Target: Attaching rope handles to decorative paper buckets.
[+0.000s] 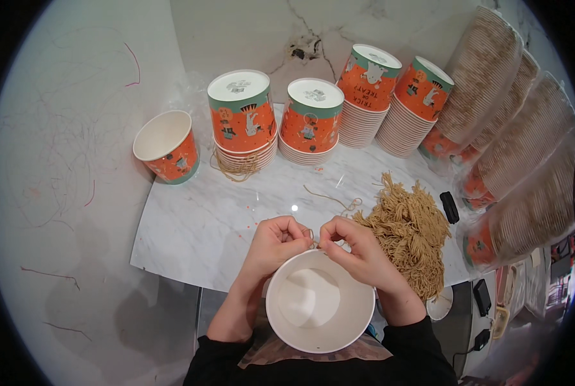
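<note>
A paper bucket [292,334] with a white inside stands close to my body, its mouth turned up toward me. At its far rim, my left hand [276,243] pinches a thin tan string [311,235] between thumb and fingers. My right hand [357,249] pinches the same string just to the right, with its thumb at the bucket's rim. A small dark hole shows at the near rim. Where exactly the string runs at the rim is hidden by my fingers. Beside my right wrist lies a big heap of cut tan strings [413,225].
On the marble-look table [191,225] stands an orange and green bucket [163,137], mouth up. Upside-down bucket stacks [241,112] line the back, one with string loops [236,168] around it. Bagged stacks [525,148] crowd the right, near a small black object [449,207].
</note>
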`<move>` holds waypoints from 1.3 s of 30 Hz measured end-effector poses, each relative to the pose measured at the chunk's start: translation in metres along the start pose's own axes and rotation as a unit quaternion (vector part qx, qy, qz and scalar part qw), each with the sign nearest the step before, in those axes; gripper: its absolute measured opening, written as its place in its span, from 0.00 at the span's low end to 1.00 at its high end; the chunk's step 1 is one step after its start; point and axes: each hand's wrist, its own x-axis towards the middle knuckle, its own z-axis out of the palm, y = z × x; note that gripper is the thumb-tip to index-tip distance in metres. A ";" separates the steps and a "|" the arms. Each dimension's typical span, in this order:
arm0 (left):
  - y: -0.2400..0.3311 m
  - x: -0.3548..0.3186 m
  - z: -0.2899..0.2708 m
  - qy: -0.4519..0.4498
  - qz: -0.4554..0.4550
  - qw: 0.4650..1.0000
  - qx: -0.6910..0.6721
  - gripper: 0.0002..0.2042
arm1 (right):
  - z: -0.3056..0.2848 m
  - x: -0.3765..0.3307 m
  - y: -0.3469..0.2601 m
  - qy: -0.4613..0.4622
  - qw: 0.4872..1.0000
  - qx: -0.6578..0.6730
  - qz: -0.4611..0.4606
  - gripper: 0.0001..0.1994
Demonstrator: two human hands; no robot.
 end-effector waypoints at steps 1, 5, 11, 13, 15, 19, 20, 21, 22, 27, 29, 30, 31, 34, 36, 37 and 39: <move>0.000 0.000 -0.001 -0.003 -0.003 1.000 -0.005 0.06 | -0.001 0.000 0.002 -0.016 1.000 0.015 -0.019 0.06; -0.011 0.003 -0.011 -0.018 0.009 1.000 -0.015 0.06 | -0.002 0.001 0.001 -0.037 0.989 0.140 0.027 0.03; -0.005 0.006 -0.002 0.025 0.054 0.997 -0.057 0.07 | 0.003 0.015 0.021 -0.053 0.963 0.231 0.130 0.09; -0.002 0.008 -0.002 0.080 0.020 0.996 -0.036 0.07 | 0.002 0.022 0.021 -0.066 0.959 0.232 0.147 0.09; -0.004 0.011 -0.003 0.081 0.022 0.996 -0.030 0.07 | 0.004 0.024 0.023 -0.081 0.955 0.233 0.164 0.09; -0.010 0.016 -0.002 0.102 0.041 0.994 -0.014 0.06 | 0.012 0.026 0.037 -0.084 0.931 0.300 0.189 0.07; -0.010 0.016 0.000 0.102 0.039 0.994 -0.014 0.06 | 0.014 0.026 0.039 -0.083 0.919 0.329 0.202 0.06; -0.008 0.016 0.003 0.106 0.036 0.993 -0.031 0.06 | 0.015 0.027 0.041 -0.082 0.918 0.330 0.203 0.06; -0.006 0.016 0.004 0.112 0.034 0.992 -0.048 0.06 | 0.017 0.028 0.043 -0.086 0.900 0.372 0.211 0.06; -0.008 0.020 0.002 0.124 0.041 0.987 -0.093 0.07 | 0.023 0.026 0.055 -0.068 0.838 0.485 0.239 0.05; -0.011 0.021 0.000 0.126 0.050 0.984 -0.115 0.07 | 0.024 0.025 0.059 -0.063 0.816 0.523 0.239 0.05; -0.013 0.022 0.001 0.130 0.059 0.983 -0.113 0.06 | 0.024 0.023 0.062 -0.068 0.810 0.534 0.232 0.06; -0.015 0.022 0.002 0.135 0.070 0.982 -0.111 0.06 | 0.025 0.021 0.065 -0.071 0.809 0.534 0.233 0.06; -0.025 0.024 0.003 0.144 0.087 0.980 -0.108 0.05 | 0.023 0.016 0.069 -0.081 0.782 0.569 0.240 0.06; -0.027 0.024 0.001 0.149 0.096 0.977 -0.120 0.05 | 0.020 0.013 0.065 -0.104 0.773 0.578 0.240 0.06; -0.028 0.024 0.001 0.150 0.103 0.974 -0.131 0.05 | 0.020 0.011 0.063 -0.104 0.773 0.578 0.241 0.06; -0.025 0.026 -0.001 0.183 0.126 0.965 -0.139 0.05 | 0.021 0.006 0.059 -0.107 0.758 0.592 0.251 0.06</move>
